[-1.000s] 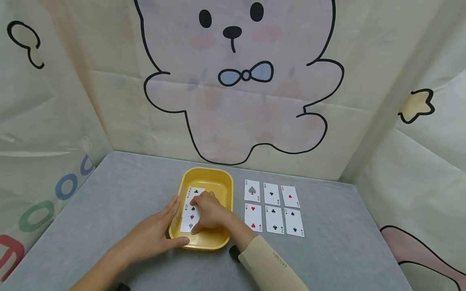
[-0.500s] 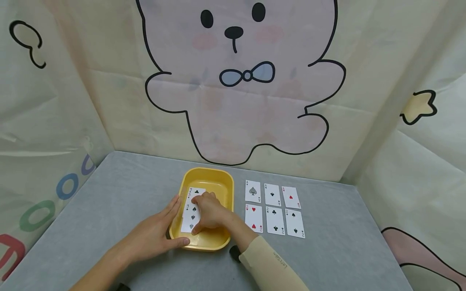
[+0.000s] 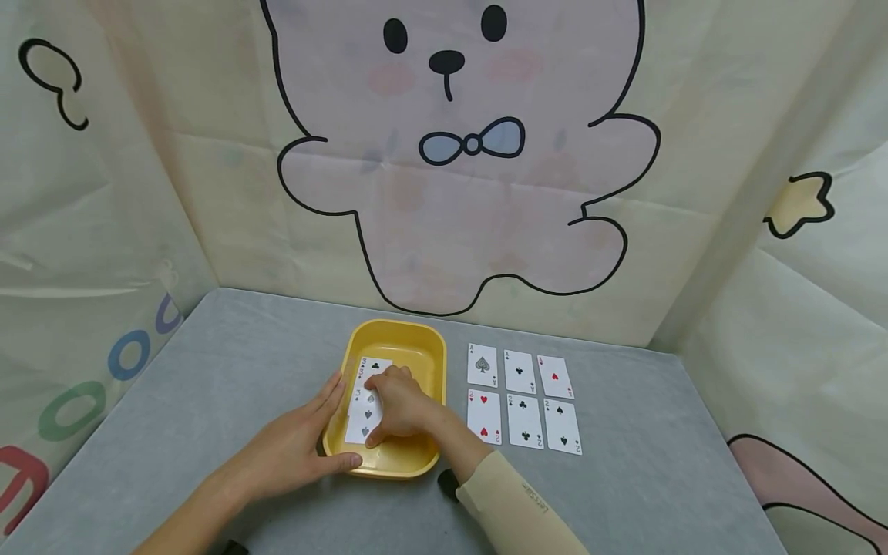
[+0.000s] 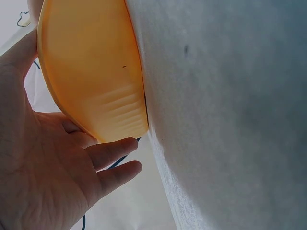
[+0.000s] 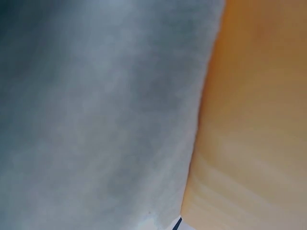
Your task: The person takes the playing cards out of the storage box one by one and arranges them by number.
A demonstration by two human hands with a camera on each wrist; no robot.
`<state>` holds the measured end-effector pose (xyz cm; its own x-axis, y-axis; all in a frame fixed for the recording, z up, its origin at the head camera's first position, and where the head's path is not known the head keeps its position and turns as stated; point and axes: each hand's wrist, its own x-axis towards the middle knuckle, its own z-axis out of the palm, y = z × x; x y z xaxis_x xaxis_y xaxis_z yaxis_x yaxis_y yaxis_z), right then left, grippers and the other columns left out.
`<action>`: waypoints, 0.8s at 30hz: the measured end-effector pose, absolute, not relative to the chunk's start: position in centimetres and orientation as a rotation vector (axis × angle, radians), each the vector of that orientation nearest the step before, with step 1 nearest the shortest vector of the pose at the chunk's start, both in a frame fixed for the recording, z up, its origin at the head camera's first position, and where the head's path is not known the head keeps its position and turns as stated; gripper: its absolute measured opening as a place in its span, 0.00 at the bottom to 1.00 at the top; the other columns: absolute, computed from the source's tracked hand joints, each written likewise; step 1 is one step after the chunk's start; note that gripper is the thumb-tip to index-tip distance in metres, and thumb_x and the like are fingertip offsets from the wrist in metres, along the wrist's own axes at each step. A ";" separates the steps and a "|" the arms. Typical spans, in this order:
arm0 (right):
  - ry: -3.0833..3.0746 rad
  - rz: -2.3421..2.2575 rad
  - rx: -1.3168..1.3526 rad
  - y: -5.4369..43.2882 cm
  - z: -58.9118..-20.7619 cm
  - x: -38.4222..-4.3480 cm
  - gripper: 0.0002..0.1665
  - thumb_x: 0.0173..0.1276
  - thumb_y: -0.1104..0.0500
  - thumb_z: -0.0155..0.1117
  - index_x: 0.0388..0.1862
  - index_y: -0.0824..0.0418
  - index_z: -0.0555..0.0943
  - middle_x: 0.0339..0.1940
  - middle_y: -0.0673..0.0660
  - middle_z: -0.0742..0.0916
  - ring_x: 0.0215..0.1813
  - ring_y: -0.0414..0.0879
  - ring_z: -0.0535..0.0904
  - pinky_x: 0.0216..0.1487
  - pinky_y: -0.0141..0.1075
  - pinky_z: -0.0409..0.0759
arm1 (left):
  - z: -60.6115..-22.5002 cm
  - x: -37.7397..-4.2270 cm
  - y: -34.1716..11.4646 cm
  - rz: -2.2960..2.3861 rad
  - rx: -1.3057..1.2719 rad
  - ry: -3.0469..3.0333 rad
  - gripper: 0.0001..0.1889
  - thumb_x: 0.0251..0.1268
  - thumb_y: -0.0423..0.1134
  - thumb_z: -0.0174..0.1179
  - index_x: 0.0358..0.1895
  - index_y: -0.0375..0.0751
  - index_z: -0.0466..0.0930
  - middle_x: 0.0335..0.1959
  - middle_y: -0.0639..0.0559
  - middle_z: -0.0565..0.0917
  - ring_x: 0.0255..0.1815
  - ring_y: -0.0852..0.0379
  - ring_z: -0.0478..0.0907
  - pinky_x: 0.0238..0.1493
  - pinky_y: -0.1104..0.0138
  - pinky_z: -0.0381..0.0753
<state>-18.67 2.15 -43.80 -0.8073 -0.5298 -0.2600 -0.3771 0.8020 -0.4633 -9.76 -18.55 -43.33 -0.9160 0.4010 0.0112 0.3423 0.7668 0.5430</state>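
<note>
In the head view, a yellow tray (image 3: 430,351) holds overlapping playing cards (image 3: 364,426) along its left side, with club and spade marks showing. My right hand (image 3: 400,402) reaches into the tray with bent fingers, and the thumb and a fingertip pinch the upper card across its right part. That hand hides part of the cards. My left hand (image 3: 298,439) rests against the tray's left and near edges. In the left wrist view, the left hand (image 4: 53,167) touches the tray wall (image 4: 91,62) with fairly straight fingers. The right wrist view shows only tray wall (image 5: 259,120) and cloth.
Two rows of face-up cards lie right of the tray, aces such as the ace of spades (image 3: 482,364) behind twos such as the two of hearts (image 3: 483,416). Grey cloth (image 3: 645,462) covers the table. A printed curtain (image 3: 229,231) stands behind.
Both hands, the tray and the cards keep nearly the same places; the whole head view has shifted very slightly.
</note>
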 end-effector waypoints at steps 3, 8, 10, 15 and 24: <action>2.621 -0.553 -0.705 2.2 -43.7 -18.6 0.51 0.43 0.48 0.92 0.67 0.55 0.80 0.55 0.51 0.78 0.55 0.45 0.67 0.55 0.31 0.71 | -43.4 -9.8 -18.5 0.850 0.610 2.857 0.59 0.63 0.73 0.64 0.86 0.40 0.49 0.87 0.47 0.49 0.72 0.40 0.73 0.64 0.46 0.78; 2.634 -0.564 -0.758 2.4 -43.8 -18.5 0.52 0.42 0.48 0.93 0.67 0.54 0.78 0.59 0.51 0.79 0.56 0.45 0.68 0.59 0.32 0.72 | -43.3 -9.7 -18.5 0.857 0.609 2.855 0.58 0.63 0.72 0.64 0.85 0.39 0.50 0.87 0.47 0.49 0.73 0.40 0.73 0.65 0.45 0.77; 2.629 -0.573 -0.768 2.4 -43.9 -18.6 0.52 0.42 0.49 0.93 0.67 0.54 0.78 0.57 0.50 0.80 0.55 0.44 0.68 0.57 0.32 0.72 | -43.3 -9.7 -18.5 0.860 0.604 2.853 0.58 0.64 0.72 0.65 0.85 0.39 0.50 0.87 0.47 0.49 0.73 0.40 0.72 0.65 0.45 0.77; 2.622 -0.585 -0.769 2.5 -44.0 -18.8 0.52 0.41 0.48 0.93 0.67 0.54 0.77 0.51 0.49 0.80 0.53 0.44 0.68 0.53 0.31 0.72 | -43.2 -9.7 -18.5 0.856 0.608 2.860 0.58 0.64 0.71 0.65 0.85 0.39 0.50 0.87 0.47 0.49 0.73 0.41 0.73 0.64 0.46 0.78; 2.506 -0.706 -0.704 2.3 -44.0 -18.3 0.56 0.48 0.57 0.90 0.76 0.56 0.70 0.60 0.54 0.76 0.47 0.42 0.75 0.55 0.29 0.76 | -43.1 -9.7 -18.5 0.860 0.592 2.849 0.58 0.63 0.72 0.65 0.86 0.41 0.49 0.87 0.48 0.49 0.73 0.41 0.72 0.65 0.46 0.77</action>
